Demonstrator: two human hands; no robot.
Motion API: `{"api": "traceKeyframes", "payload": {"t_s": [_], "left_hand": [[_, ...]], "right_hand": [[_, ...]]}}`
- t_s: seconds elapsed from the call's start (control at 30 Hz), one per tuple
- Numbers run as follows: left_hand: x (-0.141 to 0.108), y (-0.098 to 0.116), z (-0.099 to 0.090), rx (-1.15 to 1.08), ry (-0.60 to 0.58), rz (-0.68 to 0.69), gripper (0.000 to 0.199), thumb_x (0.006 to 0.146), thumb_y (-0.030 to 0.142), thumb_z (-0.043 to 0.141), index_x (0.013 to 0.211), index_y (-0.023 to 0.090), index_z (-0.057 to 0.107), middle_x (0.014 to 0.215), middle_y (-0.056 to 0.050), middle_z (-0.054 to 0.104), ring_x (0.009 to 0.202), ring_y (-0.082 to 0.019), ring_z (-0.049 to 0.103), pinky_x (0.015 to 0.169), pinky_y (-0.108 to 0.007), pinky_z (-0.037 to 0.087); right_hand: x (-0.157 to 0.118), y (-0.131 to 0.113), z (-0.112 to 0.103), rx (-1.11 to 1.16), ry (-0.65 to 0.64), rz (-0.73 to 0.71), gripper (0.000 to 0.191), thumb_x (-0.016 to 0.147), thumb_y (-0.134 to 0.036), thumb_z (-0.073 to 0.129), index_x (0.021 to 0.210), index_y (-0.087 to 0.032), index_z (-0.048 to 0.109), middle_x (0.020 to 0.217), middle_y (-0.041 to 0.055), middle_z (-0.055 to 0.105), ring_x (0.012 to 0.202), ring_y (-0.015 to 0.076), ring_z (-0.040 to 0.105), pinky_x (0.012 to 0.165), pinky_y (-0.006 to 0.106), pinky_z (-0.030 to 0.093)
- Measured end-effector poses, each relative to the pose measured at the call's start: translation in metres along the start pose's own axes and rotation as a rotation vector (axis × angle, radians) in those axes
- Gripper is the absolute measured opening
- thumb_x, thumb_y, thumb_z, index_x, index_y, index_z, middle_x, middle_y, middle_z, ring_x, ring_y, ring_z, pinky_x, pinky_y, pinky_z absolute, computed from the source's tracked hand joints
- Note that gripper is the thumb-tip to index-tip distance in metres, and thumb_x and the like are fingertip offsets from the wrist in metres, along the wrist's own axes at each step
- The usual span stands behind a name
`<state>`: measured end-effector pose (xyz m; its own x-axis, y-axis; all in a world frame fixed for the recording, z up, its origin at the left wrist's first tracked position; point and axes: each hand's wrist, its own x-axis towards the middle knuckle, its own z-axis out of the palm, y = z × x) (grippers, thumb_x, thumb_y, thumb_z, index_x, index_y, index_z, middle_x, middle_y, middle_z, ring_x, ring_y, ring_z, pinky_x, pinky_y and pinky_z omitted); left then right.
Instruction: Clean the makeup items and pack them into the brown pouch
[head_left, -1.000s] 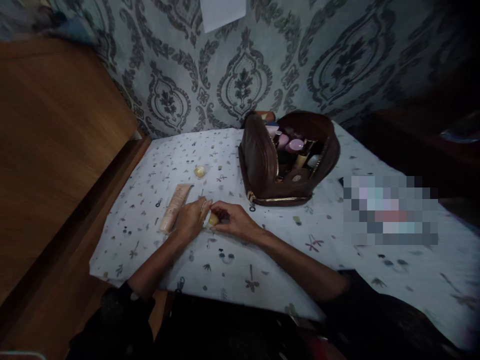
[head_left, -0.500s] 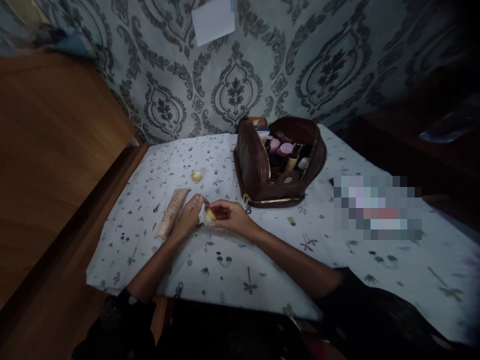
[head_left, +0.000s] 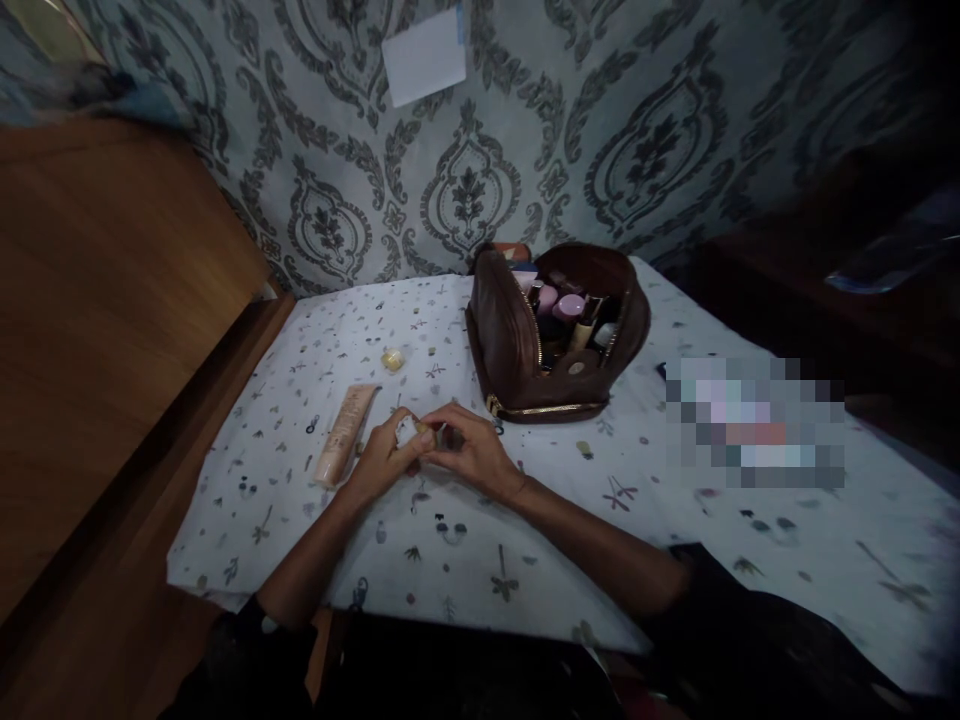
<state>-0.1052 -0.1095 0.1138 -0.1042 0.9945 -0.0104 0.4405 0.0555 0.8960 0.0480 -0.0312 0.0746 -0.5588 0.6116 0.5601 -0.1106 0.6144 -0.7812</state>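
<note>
My left hand (head_left: 382, 460) and my right hand (head_left: 478, 455) meet low over the cloth. Between them is a small white and yellow item (head_left: 406, 429), partly covered by fingers; its kind is unclear. The left fingers and thumb close round its white part, while the right fingertips pinch at its yellowish side. Just left of my left hand lies a beige squeeze tube (head_left: 346, 432). Beyond the hands sits a small yellow piece (head_left: 392, 359) with a clear-looking edge.
A brown toiletry bag (head_left: 559, 385) stands unzipped behind my right hand, with several cosmetics inside. Patterned white cloth (head_left: 450, 560) covers the table. A wooden cabinet (head_left: 120, 300) borders it on the left, and a blurred-out object (head_left: 754, 420) lies at the right.
My left hand has turned so that its thumb now lies across the item. Its white part shows more and its yellow part less. The view has tilted up slightly.
</note>
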Motion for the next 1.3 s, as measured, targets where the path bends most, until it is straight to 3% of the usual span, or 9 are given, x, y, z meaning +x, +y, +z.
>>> {"api": "traceKeyframes", "payload": {"t_s": [0.13, 0.27, 0.4, 0.57, 0.77, 0.93, 1.03, 1.17, 1.3], "left_hand": [[0.000, 0.000, -0.002, -0.111, -0.014, -0.050, 0.044, 0.089, 0.063, 0.048, 0.079, 0.020, 0.052, 0.065, 0.003, 0.055, 0.047, -0.010, 0.049, 0.043, -0.022, 0.039], [0.001, -0.002, -0.006, -0.150, -0.052, -0.230, 0.052, 0.087, 0.069, 0.047, 0.073, 0.019, 0.057, 0.056, 0.002, 0.053, 0.044, -0.010, 0.049, 0.043, -0.021, 0.038], [0.005, -0.007, -0.010, -0.335, -0.230, -0.380, 0.063, 0.081, 0.076, 0.047, 0.076, 0.016, 0.061, 0.052, 0.000, 0.057, 0.037, -0.010, 0.048, 0.033, -0.019, 0.019], [0.007, -0.005, -0.008, -0.465, -0.211, -0.314, 0.061, 0.079, 0.075, 0.054, 0.075, 0.015, 0.060, 0.049, 0.002, 0.052, 0.036, -0.008, 0.044, 0.032, -0.018, 0.014], [0.003, 0.003, -0.003, -0.392, 0.004, -0.329, 0.043, 0.083, 0.064, 0.060, 0.089, 0.021, 0.055, 0.068, 0.003, 0.059, 0.046, -0.008, 0.050, 0.041, -0.019, 0.033], [0.000, 0.005, -0.004, -0.086, 0.091, -0.035, 0.037, 0.085, 0.057, 0.059, 0.079, 0.021, 0.049, 0.062, 0.005, 0.053, 0.052, -0.011, 0.051, 0.051, -0.024, 0.041], [-0.001, 0.006, -0.004, 0.061, 0.143, 0.029, 0.031, 0.089, 0.052, 0.054, 0.082, 0.021, 0.050, 0.058, 0.005, 0.053, 0.055, -0.013, 0.052, 0.056, -0.025, 0.040], [0.000, 0.003, -0.005, 0.092, 0.133, 0.030, 0.030, 0.090, 0.051, 0.052, 0.084, 0.022, 0.049, 0.061, 0.005, 0.054, 0.054, -0.014, 0.052, 0.056, -0.026, 0.040], [0.002, 0.000, -0.007, 0.040, 0.086, 0.004, 0.035, 0.091, 0.055, 0.050, 0.080, 0.022, 0.048, 0.063, 0.004, 0.052, 0.056, -0.014, 0.053, 0.052, -0.026, 0.041]], "right_hand": [[-0.001, 0.003, 0.001, -0.001, -0.025, -0.066, 0.035, 0.079, -0.044, 0.078, 0.102, -0.021, 0.066, 0.093, 0.0051, 0.070, 0.085, 0.0195, 0.064, 0.075, 0.031, 0.053], [-0.002, 0.000, 0.001, 0.003, -0.057, -0.081, 0.038, 0.081, -0.048, 0.074, 0.106, -0.022, 0.066, 0.098, 0.0062, 0.071, 0.089, 0.0200, 0.065, 0.078, 0.032, 0.053], [-0.003, -0.002, 0.001, 0.034, -0.071, -0.079, 0.037, 0.082, -0.047, 0.074, 0.108, -0.022, 0.066, 0.100, 0.0067, 0.071, 0.089, 0.0199, 0.066, 0.078, 0.032, 0.053], [-0.002, -0.005, 0.004, 0.019, -0.044, -0.044, 0.032, 0.084, -0.040, 0.074, 0.110, -0.023, 0.065, 0.100, 0.0065, 0.069, 0.090, 0.0206, 0.063, 0.074, 0.031, 0.051], [-0.003, -0.006, 0.006, -0.002, 0.008, 0.120, 0.042, 0.077, -0.046, 0.079, 0.109, -0.023, 0.067, 0.087, 0.0034, 0.064, 0.076, 0.0186, 0.058, 0.067, 0.030, 0.049], [-0.003, -0.004, 0.007, 0.140, -0.044, 0.319, 0.038, 0.077, -0.046, 0.077, 0.104, -0.021, 0.067, 0.075, -0.0018, 0.061, 0.063, 0.0132, 0.054, 0.058, 0.025, 0.045], [-0.002, -0.004, 0.008, 0.226, -0.085, 0.377, 0.037, 0.077, -0.046, 0.076, 0.103, -0.022, 0.065, 0.079, -0.0015, 0.063, 0.066, 0.0138, 0.057, 0.061, 0.025, 0.047], [-0.004, -0.003, 0.009, 0.290, -0.115, 0.382, 0.038, 0.077, -0.048, 0.077, 0.101, -0.021, 0.064, 0.081, -0.0004, 0.065, 0.074, 0.0162, 0.062, 0.067, 0.027, 0.050], [-0.007, -0.002, 0.010, 0.163, -0.127, 0.256, 0.036, 0.078, -0.048, 0.077, 0.101, -0.022, 0.066, 0.084, 0.0009, 0.065, 0.073, 0.0163, 0.060, 0.067, 0.028, 0.051]]}}
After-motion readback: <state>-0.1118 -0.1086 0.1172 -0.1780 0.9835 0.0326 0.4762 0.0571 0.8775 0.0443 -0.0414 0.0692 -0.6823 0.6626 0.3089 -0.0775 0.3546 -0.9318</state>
